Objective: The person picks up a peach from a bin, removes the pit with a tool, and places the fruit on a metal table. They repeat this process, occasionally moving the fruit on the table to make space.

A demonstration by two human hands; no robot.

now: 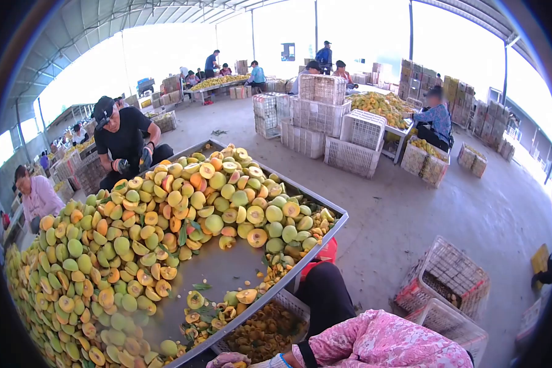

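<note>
Along the bottom edge, a pink patterned sleeve (380,337) with a black band leads to my right hand (230,360), which wears a pale glove. The frame cuts this hand off, and its grip is unclear; a small orange-yellow bit shows beside it. It is next to a crate (299,302) of yellow-brown fruit pieces (264,334), below the metal table's rim (276,288). Halved green and orange fruit (122,245) is heaped on the table, with loose stones and leaves near the rim. My left hand is out of view.
Across the table a person (126,138) in black handles something with gloved hands. A person in pink (40,196) is at far left. Crates (444,279) stand on the floor at right. Stacked crates (322,113), other fruit tables (405,126) and several people are behind.
</note>
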